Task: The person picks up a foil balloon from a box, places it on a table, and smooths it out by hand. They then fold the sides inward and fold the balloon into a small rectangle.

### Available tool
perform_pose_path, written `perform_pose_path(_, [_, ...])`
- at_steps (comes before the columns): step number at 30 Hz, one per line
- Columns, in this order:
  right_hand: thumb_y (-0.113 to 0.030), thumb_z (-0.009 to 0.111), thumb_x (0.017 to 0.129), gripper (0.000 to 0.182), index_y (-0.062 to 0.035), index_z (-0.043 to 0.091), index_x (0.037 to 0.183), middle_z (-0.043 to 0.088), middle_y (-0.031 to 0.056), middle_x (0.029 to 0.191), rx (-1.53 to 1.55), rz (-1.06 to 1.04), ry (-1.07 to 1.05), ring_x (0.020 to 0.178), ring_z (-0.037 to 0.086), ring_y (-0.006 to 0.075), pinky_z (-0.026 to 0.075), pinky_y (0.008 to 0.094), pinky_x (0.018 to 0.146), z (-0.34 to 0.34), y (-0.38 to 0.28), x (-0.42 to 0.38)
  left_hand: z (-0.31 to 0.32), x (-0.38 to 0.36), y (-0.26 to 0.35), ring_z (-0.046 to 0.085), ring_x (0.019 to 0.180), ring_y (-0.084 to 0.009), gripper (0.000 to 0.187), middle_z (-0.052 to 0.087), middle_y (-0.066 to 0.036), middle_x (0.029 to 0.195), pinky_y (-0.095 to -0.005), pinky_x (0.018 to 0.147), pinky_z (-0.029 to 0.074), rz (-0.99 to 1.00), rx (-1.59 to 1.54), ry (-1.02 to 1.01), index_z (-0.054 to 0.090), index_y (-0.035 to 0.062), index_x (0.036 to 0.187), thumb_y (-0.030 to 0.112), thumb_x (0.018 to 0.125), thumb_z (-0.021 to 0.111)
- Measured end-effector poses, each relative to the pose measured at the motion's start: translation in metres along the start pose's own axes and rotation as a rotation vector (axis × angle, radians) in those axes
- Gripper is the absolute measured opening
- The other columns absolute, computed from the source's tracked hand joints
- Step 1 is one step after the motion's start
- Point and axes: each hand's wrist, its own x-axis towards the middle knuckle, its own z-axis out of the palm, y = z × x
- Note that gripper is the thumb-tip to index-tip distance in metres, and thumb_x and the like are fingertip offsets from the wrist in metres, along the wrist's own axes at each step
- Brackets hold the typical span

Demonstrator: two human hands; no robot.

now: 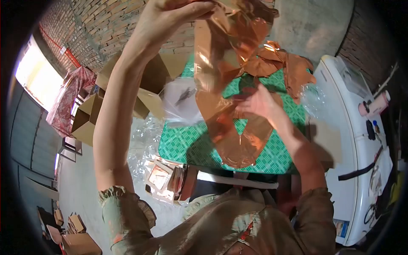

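My left hand (182, 9) is raised at the top of the view, its fingers closed on the upper part of a shiny copper-coloured foil piece (214, 46). The thin foil hangs down from it in creased folds toward the table. Its lower part (240, 155) has a rounded, crinkled end and an opening through which green shows. Over the middle of the foil is my right hand (257, 102), fingers stretched to the left and slightly blurred. More crumpled copper foil (297, 74) lies at the table's far right. A stack of clear plastic bags (182, 102) lies on the left side.
The table has a green patterned cover (176, 144). Open cardboard boxes (148, 100) stand to its left, with a smaller box of flat packets (163, 180) below. A white appliance (340, 97) flanks the right side. Clear plastic (313, 101) lies beside it. Behind is a brick wall (106, 25).
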Motion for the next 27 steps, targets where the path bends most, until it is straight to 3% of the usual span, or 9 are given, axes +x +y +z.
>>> perform_pose_path(2, [-0.081,0.045,0.099,0.115,0.0106,0.011,0.160,0.052,0.0409,0.146,0.184,0.088,-0.188,0.131,0.058,0.0559,0.049,0.0701,0.108,0.010,0.021,-0.029,0.031,0.005,0.030,0.072,0.095,-0.0086,0.027,0.081,-0.005,0.105,-0.0215,0.083,0.057,-0.123,-0.040,-0.059,0.079,0.0041,0.124,0.017,0.101,0.076])
perform_pose_path(6, [-0.081,0.046,0.098,0.121,0.0142,0.010,0.162,0.039,0.0376,0.158,0.316,-0.035,-0.145,0.143,0.048,0.0537,0.044,0.0669,0.115,0.038,0.047,-0.089,0.066,0.011,0.032,0.072,0.091,-0.0071,0.025,0.081,-0.004,0.101,-0.0208,0.080,0.057,-0.186,-0.110,-0.165,0.080,0.0003,0.118,0.018,0.101,0.077])
perform_pose_path(10, [-0.068,0.046,0.105,0.100,0.0135,0.022,0.160,0.043,0.0359,0.157,0.379,0.011,0.190,0.142,0.049,0.0520,0.043,0.0658,0.117,0.059,0.054,-0.104,0.091,0.003,0.047,0.072,0.089,-0.0074,0.025,0.081,-0.006,0.099,-0.0204,0.077,0.058,-0.094,-0.190,-0.223,0.080,0.0003,0.118,0.018,0.100,0.078])
perform_pose_path(14, [-0.053,0.029,0.113,0.075,0.0115,0.052,0.144,0.067,0.0295,0.134,0.401,-0.078,-0.035,0.125,0.065,0.0462,0.049,0.0643,0.114,0.026,0.051,-0.079,0.094,-0.030,0.083,0.070,0.082,-0.0080,0.022,0.079,-0.007,0.093,-0.0220,0.069,0.056,0.152,-0.023,-0.305,0.079,-0.0028,0.112,0.016,0.101,0.073])
perform_pose_path(15, [-0.051,0.028,0.114,0.074,0.0126,0.053,0.142,0.067,0.0293,0.134,0.624,-0.075,-0.265,0.123,0.066,0.0466,0.049,0.0631,0.113,0.006,0.050,-0.070,0.086,-0.034,0.078,0.074,0.093,-0.0146,0.024,0.079,-0.011,0.104,-0.0273,0.082,0.058,0.409,0.231,-0.368,0.079,-0.0026,0.114,0.016,0.099,0.074])
perform_pose_path(16, [-0.050,0.029,0.114,0.072,0.0126,0.052,0.143,0.067,0.0286,0.135,0.444,-0.143,-0.046,0.123,0.067,0.0457,0.049,0.0622,0.113,0.010,0.037,-0.068,0.079,-0.039,0.076,0.077,0.105,-0.0213,0.026,0.079,-0.014,0.116,-0.0327,0.096,0.059,0.685,0.458,-0.368,0.079,-0.0024,0.115,0.016,0.098,0.074])
perform_pose_path(18, [-0.045,0.034,0.114,0.065,0.0091,0.051,0.146,0.068,0.0246,0.136,0.353,-0.188,0.027,0.124,0.067,0.0414,0.051,0.0577,0.111,-0.009,0.022,-0.066,0.090,-0.079,0.080,0.076,0.108,-0.0283,0.022,0.079,-0.017,0.114,-0.0384,0.096,0.059,0.337,-0.038,-0.347,0.080,-0.0033,0.106,0.016,0.096,0.073])
perform_pose_path(21, [-0.036,0.042,0.113,0.053,0.0012,0.050,0.149,0.067,0.0174,0.140,-0.023,-0.105,0.097,0.128,0.065,0.0330,0.052,0.0500,0.110,-0.009,-0.027,-0.093,0.083,-0.130,0.050,0.074,0.117,-0.0348,0.022,0.078,-0.019,0.114,-0.0464,0.103,0.057,0.398,0.079,-0.313,0.080,-0.0030,0.104,0.016,0.097,0.071])
perform_pose_path(27, [-0.023,0.060,0.108,0.034,-0.0036,0.062,0.136,0.068,0.0089,0.135,0.016,-0.280,0.113,0.128,0.064,0.0249,0.052,0.0424,0.110,-0.062,-0.029,-0.029,0.145,-0.252,-0.049,0.068,0.129,-0.0363,0.019,0.078,-0.014,0.119,-0.0483,0.110,0.053,0.007,0.042,-0.146,0.081,0.0004,0.104,-0.001,0.086,0.075])
